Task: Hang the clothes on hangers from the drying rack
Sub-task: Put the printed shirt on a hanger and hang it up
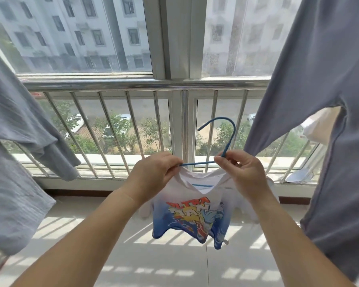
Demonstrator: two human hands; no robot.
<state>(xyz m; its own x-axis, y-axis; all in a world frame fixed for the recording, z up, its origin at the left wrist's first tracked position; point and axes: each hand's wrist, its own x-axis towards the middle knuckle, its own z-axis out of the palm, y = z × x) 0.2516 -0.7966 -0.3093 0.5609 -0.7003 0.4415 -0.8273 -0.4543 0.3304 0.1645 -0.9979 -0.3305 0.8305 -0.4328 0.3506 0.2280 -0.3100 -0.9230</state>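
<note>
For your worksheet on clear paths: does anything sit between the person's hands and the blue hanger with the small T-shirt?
Nothing visible does. The left hand and right hand already pinch the hanger, with the T-shirt on it.

Blue hanger [226, 139] — arms hidden inside shirt [192, 216].

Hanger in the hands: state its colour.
Blue hanger, clearest in the head view.

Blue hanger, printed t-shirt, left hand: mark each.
blue hanger [229, 139], head view, on the neck below the hook
printed t-shirt [192, 216], head view, on the chest print
left hand [153, 172], head view, back of hand
</note>
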